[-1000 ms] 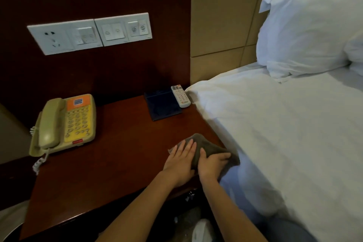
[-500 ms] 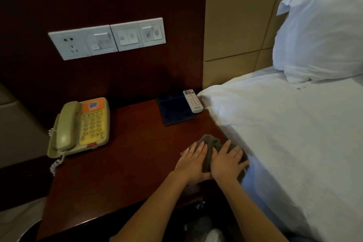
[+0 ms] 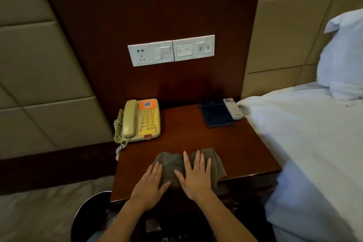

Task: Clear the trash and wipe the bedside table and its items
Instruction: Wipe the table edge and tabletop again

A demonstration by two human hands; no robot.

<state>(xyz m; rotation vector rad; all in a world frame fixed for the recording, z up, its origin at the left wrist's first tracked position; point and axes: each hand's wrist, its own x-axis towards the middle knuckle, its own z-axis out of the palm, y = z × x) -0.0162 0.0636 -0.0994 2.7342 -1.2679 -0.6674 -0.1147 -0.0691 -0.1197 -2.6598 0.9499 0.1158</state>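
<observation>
- Fingers point(image 3: 197, 161) of both my hands are straight and spread. They grasp nothing, they only press flat.
- My right hand point(image 3: 194, 178) lies palm down, fully on the cloth point(image 3: 172, 163).
- My left hand point(image 3: 149, 184) has its fingertips on the left edge of the cloth, and its palm rests on the table point(image 3: 196, 137).
- The cloth is grey-brown and crumpled. It lies on the front part of the table, about in the middle, and its right corner reaches the front edge.
- At the back left stands the phone point(image 3: 140, 120), yellow and beige, with the handset on its cradle. Its coiled cord hangs over the left edge of the table.
- At the back right lies a dark blue tray point(image 3: 215, 115). The white remote point(image 3: 233, 108) is at its right side; I cannot tell if it lies on the tray's rim or just beside it.
- The bed point(image 3: 304, 133), with a white cover, is against the right side of the table, and a pillow point(image 3: 343, 55) lies at the far right.
- On the wooden wall above the table I see a white switch panel point(image 3: 170, 50).
- Below the front left corner of the table is a dark round bin point(image 3: 88, 214), partly hidden by my left arm.
</observation>
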